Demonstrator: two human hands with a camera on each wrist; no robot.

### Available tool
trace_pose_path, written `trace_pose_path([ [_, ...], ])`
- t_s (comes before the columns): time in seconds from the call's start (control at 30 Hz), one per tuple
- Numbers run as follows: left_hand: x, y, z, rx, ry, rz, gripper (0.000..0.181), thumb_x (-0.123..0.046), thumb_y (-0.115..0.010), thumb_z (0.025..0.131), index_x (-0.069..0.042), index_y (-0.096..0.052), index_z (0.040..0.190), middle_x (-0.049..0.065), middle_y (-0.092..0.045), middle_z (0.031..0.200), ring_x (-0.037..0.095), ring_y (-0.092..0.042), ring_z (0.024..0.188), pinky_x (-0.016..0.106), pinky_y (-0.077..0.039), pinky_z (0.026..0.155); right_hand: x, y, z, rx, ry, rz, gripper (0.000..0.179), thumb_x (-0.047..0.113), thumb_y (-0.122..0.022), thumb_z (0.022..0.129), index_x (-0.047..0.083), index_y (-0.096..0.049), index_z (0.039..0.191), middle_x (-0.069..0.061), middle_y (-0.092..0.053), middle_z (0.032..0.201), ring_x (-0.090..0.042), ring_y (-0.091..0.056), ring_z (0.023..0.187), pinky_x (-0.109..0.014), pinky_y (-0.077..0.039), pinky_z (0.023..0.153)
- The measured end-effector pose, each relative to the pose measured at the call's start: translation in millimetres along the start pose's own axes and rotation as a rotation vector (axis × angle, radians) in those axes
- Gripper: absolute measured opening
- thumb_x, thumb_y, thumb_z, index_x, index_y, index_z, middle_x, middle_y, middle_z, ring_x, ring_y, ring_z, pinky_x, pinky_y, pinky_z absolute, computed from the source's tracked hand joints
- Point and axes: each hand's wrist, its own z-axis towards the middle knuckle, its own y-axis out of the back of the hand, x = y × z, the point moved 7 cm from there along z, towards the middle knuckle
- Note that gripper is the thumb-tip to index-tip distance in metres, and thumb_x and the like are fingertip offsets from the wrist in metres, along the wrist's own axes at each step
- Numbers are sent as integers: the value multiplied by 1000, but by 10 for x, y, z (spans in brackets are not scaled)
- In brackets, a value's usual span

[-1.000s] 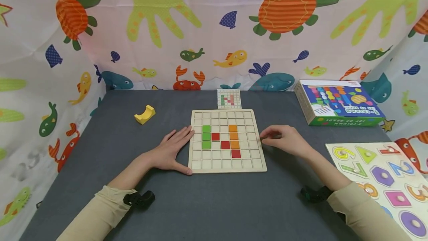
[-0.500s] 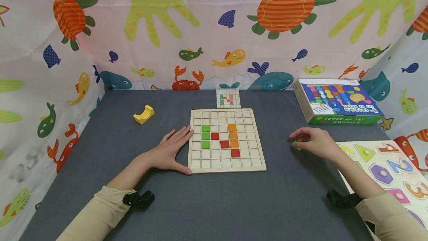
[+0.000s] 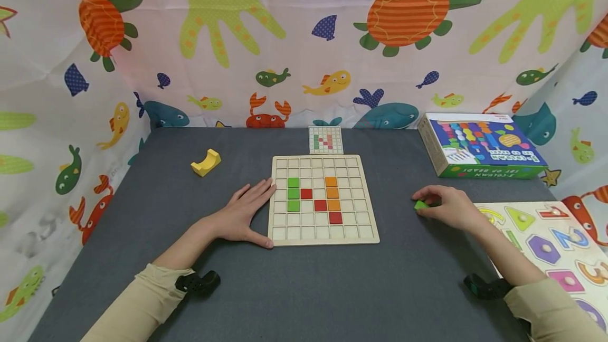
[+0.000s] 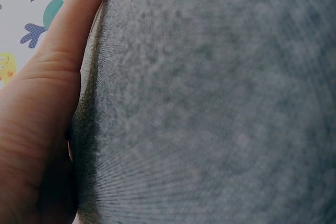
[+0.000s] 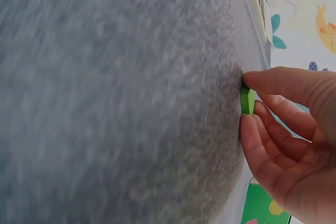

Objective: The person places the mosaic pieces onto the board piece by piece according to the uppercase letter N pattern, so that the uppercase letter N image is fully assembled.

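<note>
A wooden grid board (image 3: pixel 353 234) lies flat mid-table, bearing three green tiles (image 3: pixel 293 194), three orange tiles (image 3: pixel 332 193) and three red tiles (image 3: pixel 320 206). My left hand (image 3: pixel 241 214) rests beside its left edge, fingers straight and spread, thumb and fingertips touching the rim. To the right of the board, my right hand (image 3: pixel 445 206) pinches a small green block (image 3: pixel 420 205) between thumb and fingers, low at the table surface. In the right wrist view the green block (image 5: pixel 247 100) shows between thumb and fingertips; its full shape is partly hidden.
Behind the board lies a small pattern card (image 3: pixel 325 140) with coloured squares. A yellow arch block (image 3: pixel 206 162) sits at the back left. At the right are a colourful box (image 3: pixel 484 146) and a number-and-shape puzzle board (image 3: pixel 532 226). A patterned curtain (image 3: pixel 294 46) encloses the table.
My right hand has moved right, away from the board's right edge, and now pinches the green block. The left hand and the board tiles stay as they were.
</note>
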Motion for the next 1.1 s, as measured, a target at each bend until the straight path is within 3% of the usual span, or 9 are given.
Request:
trace_pose_path([
  [0.37,13,-5,3,-3,11,11,125,-75,-70,69,-9,-10,158,8,-3,164,24,-2,149,53,-3,115,322,-132,197,32,20,105,28,23,-75,88,10,-71,113,-3,-68,102,-20,-59,92,-35,-46,77],
  [0.67,24,-13,4,-1,9,14,125,-75,-70,69,-10,-10,158,8,-2,164,24,-1,149,53,-3,115,702,-395,459,77,31,225,30,22,-76,86,11,-71,114,-3,-66,100,-21,-57,92,-35,-44,77],
  [1.1,9,-3,10,9,16,12,126,-74,-71,69,-9,-9,158,8,-2,164,23,-1,149,52,-2,115,1353,-857,691,155,163,345,28,21,-78,85,11,-72,111,-2,-67,101,-18,-61,93,-36,-48,82],
])
